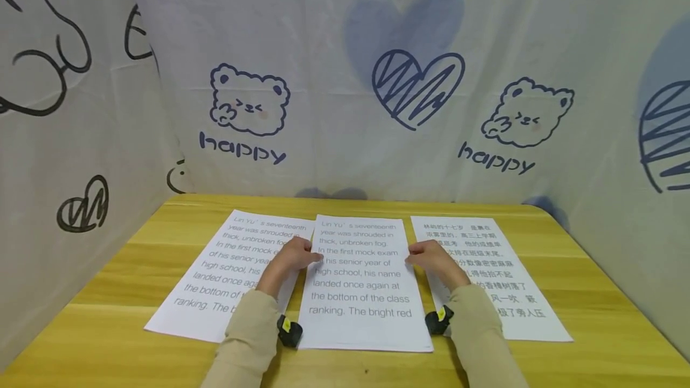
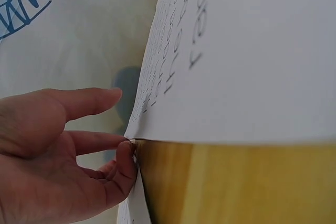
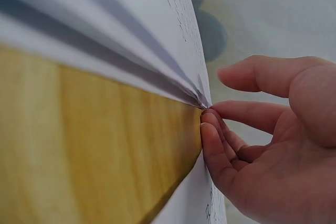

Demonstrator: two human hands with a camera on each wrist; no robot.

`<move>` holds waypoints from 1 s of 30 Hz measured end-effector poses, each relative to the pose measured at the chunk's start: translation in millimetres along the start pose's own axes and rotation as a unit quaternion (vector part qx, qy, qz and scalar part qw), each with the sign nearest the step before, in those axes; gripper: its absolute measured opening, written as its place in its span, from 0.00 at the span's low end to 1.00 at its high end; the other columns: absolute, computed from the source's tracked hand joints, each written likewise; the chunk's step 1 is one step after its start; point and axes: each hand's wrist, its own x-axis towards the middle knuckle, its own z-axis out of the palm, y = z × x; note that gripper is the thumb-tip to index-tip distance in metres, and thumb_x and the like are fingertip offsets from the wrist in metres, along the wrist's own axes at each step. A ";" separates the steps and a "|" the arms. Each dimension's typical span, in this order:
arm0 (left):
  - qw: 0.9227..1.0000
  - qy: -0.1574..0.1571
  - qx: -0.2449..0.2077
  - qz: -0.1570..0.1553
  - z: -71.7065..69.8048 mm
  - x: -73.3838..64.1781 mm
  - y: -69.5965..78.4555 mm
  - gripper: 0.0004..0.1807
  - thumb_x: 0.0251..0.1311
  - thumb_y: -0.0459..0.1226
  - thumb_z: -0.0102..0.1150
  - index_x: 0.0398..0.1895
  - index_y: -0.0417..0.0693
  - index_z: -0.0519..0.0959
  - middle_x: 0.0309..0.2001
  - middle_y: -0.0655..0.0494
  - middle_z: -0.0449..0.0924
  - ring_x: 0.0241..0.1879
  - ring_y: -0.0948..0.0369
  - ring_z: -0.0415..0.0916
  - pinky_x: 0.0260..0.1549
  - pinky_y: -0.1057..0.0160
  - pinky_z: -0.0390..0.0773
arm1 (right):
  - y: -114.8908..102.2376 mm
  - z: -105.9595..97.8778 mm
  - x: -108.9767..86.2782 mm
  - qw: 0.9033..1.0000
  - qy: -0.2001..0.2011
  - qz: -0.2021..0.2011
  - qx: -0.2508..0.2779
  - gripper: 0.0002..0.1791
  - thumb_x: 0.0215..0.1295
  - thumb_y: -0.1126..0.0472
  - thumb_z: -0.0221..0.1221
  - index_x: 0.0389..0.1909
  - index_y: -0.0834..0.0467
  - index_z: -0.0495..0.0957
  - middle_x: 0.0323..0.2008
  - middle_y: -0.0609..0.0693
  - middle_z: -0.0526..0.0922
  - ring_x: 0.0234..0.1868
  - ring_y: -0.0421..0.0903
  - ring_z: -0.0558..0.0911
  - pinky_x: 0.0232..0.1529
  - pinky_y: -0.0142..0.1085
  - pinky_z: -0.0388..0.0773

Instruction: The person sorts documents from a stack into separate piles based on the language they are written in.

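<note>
A small stack of white printed sheets with English text lies in the middle. My left hand touches its left edge. In the left wrist view, the left fingertips meet the paper edge, with the thumb lifted away from the sheet. At the opposite edge is my right hand. The right wrist view shows its index fingertip against the paper edge, the thumb raised apart, and the other fingers bent low at the table. Layered sheet edges show slight gaps there.
Another English-printed sheet lies at the left, partly under my left hand and forearm. A sheet with Chinese text lies at the right, partly behind my right arm. All rest on a yellow wood-grain table. A patterned white curtain hangs behind.
</note>
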 end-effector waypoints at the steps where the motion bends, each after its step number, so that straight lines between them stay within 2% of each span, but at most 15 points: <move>1: 1.000 -0.003 0.008 0.004 0.0 -0.7 1.0 0.11 0.60 0.38 0.62 0.34 0.36 0.78 0.30 0.49 0.72 0.29 0.57 0.66 0.29 0.63 0.66 | 0.5 0.1 0.2 1.000 -0.001 0.002 0.004 0.26 0.62 0.65 0.59 0.60 0.72 0.70 0.58 0.66 0.73 0.59 0.58 0.71 0.63 0.52 0.63; 3: 1.000 -0.007 0.020 0.013 0.4 -1.8 2.4 0.10 0.59 0.38 0.63 0.30 0.39 0.78 0.28 0.50 0.70 0.27 0.58 0.65 0.27 0.64 0.65 | 1.0 0.2 0.4 1.000 -0.003 0.006 0.009 0.26 0.62 0.64 0.59 0.60 0.72 0.70 0.58 0.65 0.73 0.59 0.58 0.70 0.63 0.53 0.62; 7: 0.999 -0.007 0.033 0.021 1.2 -3.1 4.4 0.10 0.60 0.38 0.62 0.29 0.39 0.76 0.27 0.48 0.70 0.26 0.58 0.65 0.27 0.63 0.65 | 0.3 -0.6 -0.6 1.000 -0.005 0.015 0.016 0.27 0.64 0.62 0.59 0.62 0.71 0.69 0.60 0.65 0.71 0.60 0.58 0.69 0.64 0.53 0.61; 10: 0.999 0.000 0.030 0.036 1.8 -3.5 5.2 0.14 0.61 0.37 0.61 0.45 0.35 0.80 0.39 0.40 0.77 0.34 0.54 0.72 0.35 0.59 0.73 | -0.1 -2.5 -2.3 0.999 -0.006 0.017 0.042 0.28 0.66 0.60 0.58 0.64 0.69 0.68 0.62 0.65 0.70 0.58 0.57 0.72 0.61 0.51 0.66; 12: 0.999 0.008 0.024 0.047 2.1 -3.2 6.1 0.21 0.62 0.36 0.59 0.55 0.32 0.76 0.49 0.36 0.76 0.43 0.50 0.74 0.43 0.55 0.75 | 0.8 -3.8 -2.5 0.998 -0.007 0.015 0.065 0.28 0.67 0.60 0.58 0.65 0.68 0.67 0.61 0.65 0.71 0.56 0.55 0.75 0.58 0.49 0.69; 14: 0.998 0.018 0.010 0.062 2.0 -2.4 6.9 0.26 0.62 0.34 0.58 0.62 0.31 0.71 0.55 0.34 0.74 0.48 0.48 0.75 0.47 0.54 0.76 | 0.8 -5.1 -2.7 0.996 -0.007 0.013 0.084 0.28 0.68 0.61 0.57 0.66 0.67 0.66 0.61 0.65 0.71 0.52 0.53 0.78 0.55 0.46 0.73; 19: 0.996 0.014 -0.040 0.073 1.9 -0.7 6.9 0.29 0.62 0.31 0.57 0.67 0.35 0.67 0.45 0.39 0.77 0.36 0.53 0.77 0.34 0.61 0.78 | -0.1 -4.8 -0.5 0.996 0.002 0.021 0.090 0.29 0.67 0.61 0.59 0.68 0.64 0.65 0.55 0.63 0.75 0.43 0.49 0.80 0.50 0.43 0.75; 23: 0.995 0.004 -0.073 0.065 0.7 0.0 3.4 0.31 0.60 0.28 0.56 0.69 0.38 0.65 0.41 0.42 0.76 0.35 0.54 0.75 0.33 0.61 0.76 | -0.8 -3.3 0.0 0.995 0.009 0.024 0.095 0.30 0.65 0.66 0.59 0.68 0.62 0.65 0.48 0.61 0.76 0.39 0.49 0.81 0.43 0.40 0.78; 26: 0.992 0.019 -0.098 0.072 -1.2 0.9 0.0 0.31 0.57 0.26 0.58 0.66 0.37 0.68 0.38 0.44 0.76 0.34 0.55 0.75 0.32 0.63 0.76 | -1.2 -4.8 -0.1 0.994 0.014 0.015 0.109 0.30 0.64 0.69 0.58 0.68 0.63 0.65 0.46 0.61 0.76 0.38 0.49 0.80 0.41 0.38 0.80; 30: 0.985 0.046 -0.156 0.059 -3.7 2.1 0.0 0.26 0.57 0.26 0.61 0.61 0.35 0.74 0.36 0.44 0.79 0.32 0.57 0.77 0.33 0.64 0.77 | -1.2 -12.1 -0.9 0.991 0.028 -0.002 0.129 0.30 0.64 0.70 0.58 0.67 0.65 0.66 0.47 0.62 0.76 0.41 0.50 0.80 0.43 0.39 0.80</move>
